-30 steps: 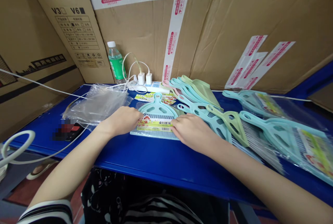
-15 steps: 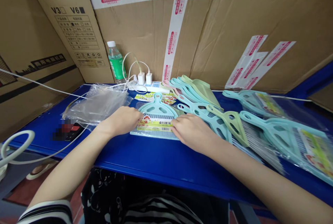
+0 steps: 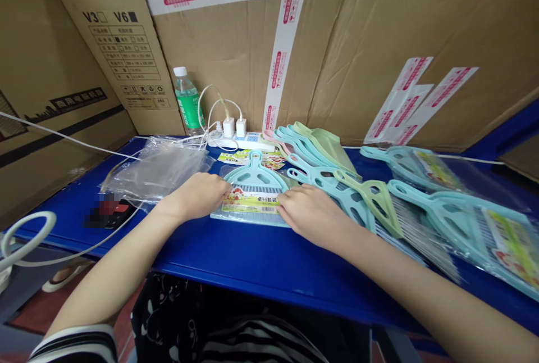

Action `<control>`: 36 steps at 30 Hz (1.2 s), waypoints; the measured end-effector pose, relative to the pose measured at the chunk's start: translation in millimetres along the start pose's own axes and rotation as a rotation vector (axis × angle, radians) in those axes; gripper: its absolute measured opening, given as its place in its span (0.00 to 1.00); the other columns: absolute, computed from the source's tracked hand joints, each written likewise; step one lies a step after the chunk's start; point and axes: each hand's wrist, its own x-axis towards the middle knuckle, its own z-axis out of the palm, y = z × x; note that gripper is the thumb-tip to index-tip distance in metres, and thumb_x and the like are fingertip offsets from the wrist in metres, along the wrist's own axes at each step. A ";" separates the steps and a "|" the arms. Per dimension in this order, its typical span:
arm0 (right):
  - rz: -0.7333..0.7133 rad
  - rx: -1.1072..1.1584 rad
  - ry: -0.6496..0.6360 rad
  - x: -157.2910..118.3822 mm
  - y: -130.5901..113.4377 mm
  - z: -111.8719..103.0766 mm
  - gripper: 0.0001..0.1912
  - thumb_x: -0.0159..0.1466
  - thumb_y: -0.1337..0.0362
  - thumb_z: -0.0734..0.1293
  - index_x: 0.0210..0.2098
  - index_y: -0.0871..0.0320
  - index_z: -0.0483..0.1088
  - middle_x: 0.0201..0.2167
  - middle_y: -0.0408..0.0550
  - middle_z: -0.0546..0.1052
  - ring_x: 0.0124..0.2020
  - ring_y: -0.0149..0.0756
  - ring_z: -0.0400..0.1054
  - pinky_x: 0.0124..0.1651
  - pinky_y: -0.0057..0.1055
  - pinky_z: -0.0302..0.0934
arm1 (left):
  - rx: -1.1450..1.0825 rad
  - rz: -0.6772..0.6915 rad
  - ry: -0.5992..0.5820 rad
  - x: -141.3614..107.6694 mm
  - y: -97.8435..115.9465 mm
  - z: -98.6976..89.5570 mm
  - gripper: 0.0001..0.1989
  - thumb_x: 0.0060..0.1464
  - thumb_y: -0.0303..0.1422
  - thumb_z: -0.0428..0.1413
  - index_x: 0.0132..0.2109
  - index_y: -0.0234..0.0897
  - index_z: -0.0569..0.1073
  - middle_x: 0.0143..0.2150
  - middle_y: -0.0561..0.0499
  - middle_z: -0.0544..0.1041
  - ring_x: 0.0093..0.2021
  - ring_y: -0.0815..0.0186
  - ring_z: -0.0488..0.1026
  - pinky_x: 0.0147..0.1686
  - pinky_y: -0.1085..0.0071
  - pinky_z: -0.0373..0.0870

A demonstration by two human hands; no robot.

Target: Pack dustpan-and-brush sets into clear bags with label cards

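A light-blue dustpan and brush set (image 3: 255, 174) in a clear plastic bag lies flat on the blue table, its handle pointing away from me. Across its bristles sits a yellow-and-white printed label card (image 3: 248, 200). My left hand (image 3: 206, 193) is closed on the left edge of the bagged set, beside the card. On the opposite edge, my right hand (image 3: 309, 208) has its fingers closed, the tips at the card's right end. Both thumbs are mostly hidden.
Loose brushes (image 3: 370, 200) and stacked dustpans (image 3: 315, 144) lie to the right, with bagged sets (image 3: 475, 222) beyond. Clear plastic bags (image 3: 162, 166) lie left. Behind are label cards (image 3: 229, 158), a power strip (image 3: 252, 139), cables and a green-labelled bottle (image 3: 188, 101). Cardboard boxes (image 3: 236, 54) wall the back.
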 end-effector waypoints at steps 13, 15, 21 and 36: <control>-0.002 0.005 -0.008 0.7 0.0 -0.5 0.09 0.64 0.71 0.63 0.32 0.62 0.76 0.29 0.52 0.81 0.34 0.42 0.75 0.36 0.33 0.58 | 0.011 0.003 0.005 1.3 -0.6 1.8 0.15 0.60 0.24 0.44 0.37 0.34 0.76 0.36 0.44 0.80 0.37 0.60 0.78 0.34 0.68 0.68; 0.001 0.003 -0.010 0.7 0.2 0.0 0.09 0.64 0.70 0.63 0.32 0.62 0.76 0.29 0.52 0.81 0.34 0.42 0.75 0.36 0.33 0.58 | 0.015 0.003 0.002 1.5 -0.4 1.9 0.15 0.60 0.23 0.44 0.37 0.34 0.76 0.36 0.44 0.80 0.37 0.59 0.78 0.34 0.68 0.68; -0.008 0.002 -0.004 0.9 0.2 1.2 0.09 0.64 0.70 0.63 0.32 0.62 0.76 0.29 0.52 0.81 0.34 0.41 0.75 0.35 0.33 0.58 | 0.020 0.004 0.001 0.6 -0.5 2.1 0.14 0.60 0.24 0.45 0.36 0.34 0.76 0.35 0.44 0.80 0.37 0.59 0.78 0.33 0.68 0.68; 0.009 0.012 -0.043 1.0 -0.2 -1.6 0.10 0.65 0.70 0.62 0.33 0.62 0.76 0.30 0.52 0.81 0.35 0.42 0.74 0.36 0.33 0.56 | 0.031 0.004 0.008 0.5 0.1 1.9 0.14 0.59 0.23 0.45 0.35 0.34 0.75 0.35 0.45 0.80 0.37 0.59 0.78 0.32 0.68 0.66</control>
